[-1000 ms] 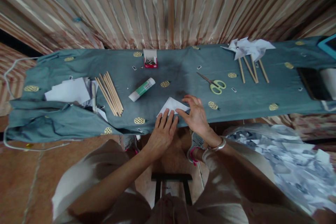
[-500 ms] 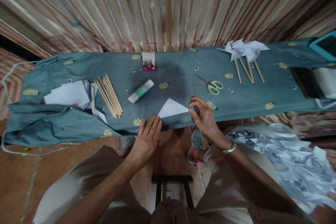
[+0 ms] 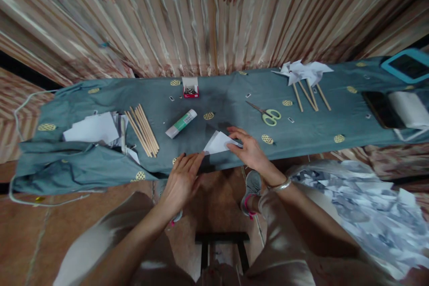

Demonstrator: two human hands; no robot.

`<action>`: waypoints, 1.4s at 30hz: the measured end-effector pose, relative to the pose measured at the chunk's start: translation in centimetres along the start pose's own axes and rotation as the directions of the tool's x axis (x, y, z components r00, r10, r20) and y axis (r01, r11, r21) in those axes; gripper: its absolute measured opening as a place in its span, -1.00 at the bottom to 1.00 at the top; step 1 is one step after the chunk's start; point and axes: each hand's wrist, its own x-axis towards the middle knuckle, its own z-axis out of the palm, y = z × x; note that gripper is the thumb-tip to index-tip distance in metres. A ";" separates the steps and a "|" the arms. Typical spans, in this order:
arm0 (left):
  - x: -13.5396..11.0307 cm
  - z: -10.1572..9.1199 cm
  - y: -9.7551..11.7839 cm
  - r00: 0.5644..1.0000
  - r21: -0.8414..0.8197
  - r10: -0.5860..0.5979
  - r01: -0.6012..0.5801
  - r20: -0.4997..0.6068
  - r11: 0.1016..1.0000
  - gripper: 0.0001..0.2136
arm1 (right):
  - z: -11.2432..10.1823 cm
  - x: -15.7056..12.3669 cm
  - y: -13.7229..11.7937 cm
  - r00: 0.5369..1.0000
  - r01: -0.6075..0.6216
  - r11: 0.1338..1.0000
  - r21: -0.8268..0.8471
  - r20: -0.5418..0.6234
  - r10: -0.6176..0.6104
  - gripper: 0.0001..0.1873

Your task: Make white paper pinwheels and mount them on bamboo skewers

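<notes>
A folded white paper triangle lies on the teal cloth near the table's front edge. My right hand rests on its right part, fingers spread and pressing the paper down. My left hand sits at the paper's lower left corner, fingers stretched out together, fingertips touching the corner at the table edge.
A glue stick, a bundle of wooden sticks, loose white sheets, a small red pin box, scissors, paper pinwheels on sticks, a phone and a tablet lie on the cloth. Crumpled paper fills the lower right.
My right hand slid left onto the paper, which now shows smaller and partly covered. My left hand shifted slightly left and lower. The view tilted down a little.
</notes>
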 end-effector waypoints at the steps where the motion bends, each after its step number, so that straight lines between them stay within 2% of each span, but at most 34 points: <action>1: 0.2 -0.1 0.0 0.999 -0.089 -0.046 0.045 -0.018 0.995 -0.54 | -0.1 0.1 -0.1 1.000 -0.011 0.999 0.032 -0.017 0.011 -0.93; 3: 0.8 -0.2 0.1 0.982 -0.315 -0.180 0.156 -0.051 0.936 -0.50 | -0.4 0.3 -0.4 0.997 -0.018 0.996 0.084 -0.067 0.024 -0.93; 4: 1.2 -0.2 0.2 0.962 -0.451 -0.266 0.212 -0.058 0.867 -0.48 | -0.6 0.5 -0.7 0.995 -0.015 0.995 0.100 -0.096 0.024 -0.93; 5: 1.7 -0.3 0.4 0.932 -0.595 -0.359 0.262 -0.048 0.760 -0.45 | -0.8 0.6 -1.1 0.993 -0.008 0.994 0.111 -0.118 0.022 -0.93; 6: 2.2 -0.3 0.6 0.893 -0.734 -0.451 0.297 -0.014 0.611 -0.43 | -0.9 0.7 -1.5 0.991 -0.001 0.993 0.119 -0.133 0.017 -0.93; 8: 3.4 -0.5 1.0 0.803 -0.930 -0.581 0.305 0.134 0.207 -0.47 | -1.0 0.9 -2.4 0.990 0.021 0.990 0.137 -0.141 -0.002 -0.94; 10: 4.5 -0.7 1.3 0.746 -0.949 -0.587 0.261 0.314 -0.175 -0.59 | -0.9 1.0 -3.1 0.990 0.058 0.986 0.154 -0.135 -0.037 -0.94; 11: 5.1 -0.8 1.4 0.733 -0.921 -0.564 0.242 0.381 -0.306 -0.65 | -0.8 1.0 -3.4 0.990 0.079 0.984 0.157 -0.132 -0.058 -0.94; 12: 5.6 -0.9 1.5 0.723 -0.889 -0.543 0.228 0.427 -0.396 -0.69 | -0.7 1.0 -3.6 0.988 0.100 0.983 0.155 -0.130 -0.080 -0.93; 14: 6.4 -1.0 1.6 0.702 -0.848 -0.523 0.227 0.483 -0.478 -0.77 | -0.6 0.9 -4.0 0.986 0.131 0.981 0.140 -0.124 -0.114 -0.92; 16: 6.9 -0.9 1.6 0.675 -0.835 -0.532 0.246 0.512 -0.492 -0.85 | -0.6 0.6 -4.3 0.984 0.148 0.981 0.127 -0.116 -0.134 -0.90; 19: 7.4 -0.5 1.5 0.637 -0.843 -0.571 0.268 0.518 -0.466 -0.92 | -1.1 0.3 -4.4 0.984 0.152 0.980 0.129 -0.113 -0.138 -0.91; 23: 8.1 -0.3 1.5 0.607 -0.880 -0.643 0.248 0.467 -0.406 -0.95 | -3.4 0.7 -2.3 0.982 0.101 0.991 0.088 -0.170 -0.085 -0.71; 26: 8.7 -0.3 1.7 0.633 -0.920 -0.675 0.185 0.380 -0.344 -0.83 | -5.9 1.5 1.4 0.948 -0.012 0.988 -0.156 -0.315 -0.039 -0.68; 28: 9.1 -0.3 1.9 0.657 -0.943 -0.683 0.149 0.320 -0.298 -0.70 | -7.4 2.0 3.9 0.925 -0.130 0.922 -0.366 -0.379 -0.020 -0.65; 31: 9.6 -0.2 2.1 0.677 -0.960 -0.683 0.155 0.274 -0.231 -0.62 | -8.8 2.4 6.1 0.940 -0.212 0.790 -0.575 -0.342 0.003 -0.59; 34: 9.8 0.1 1.9 0.671 -0.968 -0.698 0.174 0.251 -0.181 -0.61 | -9.0 2.3 6.4 0.961 -0.234 0.685 -0.690 -0.271 0.055 -0.58; 37: 9.7 0.3 1.5 0.650 -0.971 -0.722 0.180 0.238 -0.158 -0.61 | -8.7 2.2 5.5 0.967 -0.224 0.621 -0.751 -0.249 0.048 -0.61; 40: 9.6 0.1 1.2 0.626 -0.972 -0.746 0.192 0.228 -0.135 -0.61 | -8.5 2.4 4.3 0.974 -0.212 0.607 -0.766 -0.218 0.066 -0.59; 42: 9.5 -0.1 1.1 0.615 -0.975 -0.761 0.193 0.207 -0.110 -0.61 | -8.8 2.6 3.7 0.969 -0.246 0.609 -0.754 -0.204 0.139 -0.58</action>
